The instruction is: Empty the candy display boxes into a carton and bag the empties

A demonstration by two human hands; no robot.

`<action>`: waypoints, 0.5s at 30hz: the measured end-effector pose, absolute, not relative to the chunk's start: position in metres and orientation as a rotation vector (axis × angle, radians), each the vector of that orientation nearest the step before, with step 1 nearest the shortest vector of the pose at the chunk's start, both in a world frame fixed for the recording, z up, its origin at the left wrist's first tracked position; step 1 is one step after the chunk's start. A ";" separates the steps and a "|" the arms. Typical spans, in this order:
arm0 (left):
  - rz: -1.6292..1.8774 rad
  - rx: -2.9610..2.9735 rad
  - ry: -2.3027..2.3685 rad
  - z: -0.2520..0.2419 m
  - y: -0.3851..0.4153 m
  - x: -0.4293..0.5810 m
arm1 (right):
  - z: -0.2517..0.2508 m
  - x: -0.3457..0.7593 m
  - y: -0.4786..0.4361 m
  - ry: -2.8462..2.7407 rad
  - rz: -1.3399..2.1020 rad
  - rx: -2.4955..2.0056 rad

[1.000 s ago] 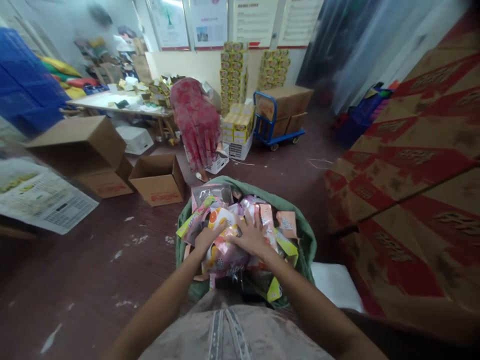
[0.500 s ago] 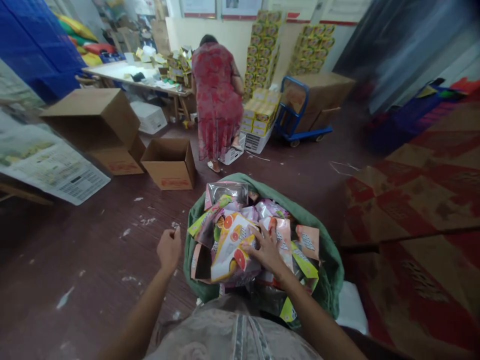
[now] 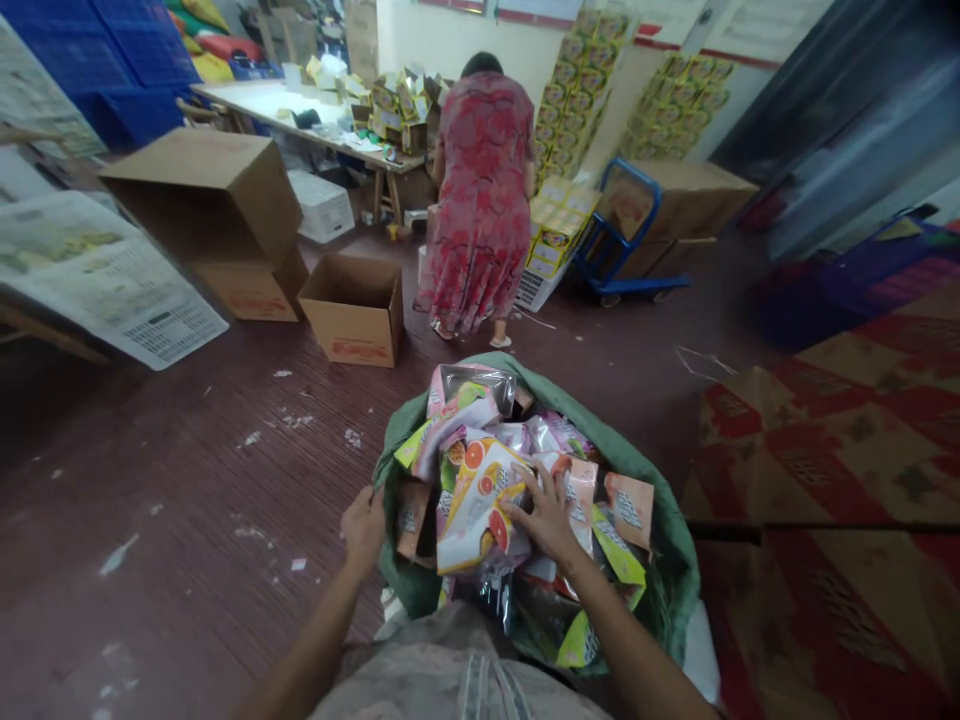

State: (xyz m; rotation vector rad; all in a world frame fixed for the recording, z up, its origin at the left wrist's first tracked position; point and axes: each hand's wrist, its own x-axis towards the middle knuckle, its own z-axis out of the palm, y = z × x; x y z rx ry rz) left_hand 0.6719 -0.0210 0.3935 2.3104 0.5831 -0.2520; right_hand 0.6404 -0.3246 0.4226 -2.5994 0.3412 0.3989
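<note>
A green sack (image 3: 660, 520) stands open in front of me, heaped with several colourful snack packets (image 3: 480, 480). My left hand (image 3: 364, 525) is closed on the sack's left rim. My right hand (image 3: 544, 515) rests on top of the heap with its fingers spread over an orange-printed packet (image 3: 480, 500). Both forearms reach in from the bottom of the view.
A person in a red patterned dress (image 3: 484, 200) stands ahead, back to me, by a cluttered table (image 3: 300, 115). Open cardboard boxes (image 3: 356, 310) lie on the floor at left. A blue trolley (image 3: 634, 230) carries boxes. Red-printed cartons (image 3: 832, 470) are stacked at right.
My left hand left the packets, swung out to the left, and now grips the sack's rim. My right hand stays on the heap. The view has shifted.
</note>
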 end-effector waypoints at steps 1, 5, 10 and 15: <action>-0.179 2.251 0.577 0.411 -0.021 0.669 | 0.421 0.644 -0.326 0.343 0.390 -2.590; 0.118 1.838 0.515 0.486 -0.030 0.654 | 0.413 0.651 -0.344 0.333 0.409 -2.518; 0.148 1.846 0.400 0.527 -0.050 0.640 | 0.393 0.631 -0.367 0.222 0.366 -2.513; 0.201 2.251 0.252 0.523 -0.066 0.684 | 0.390 0.613 -0.358 0.159 0.365 -2.520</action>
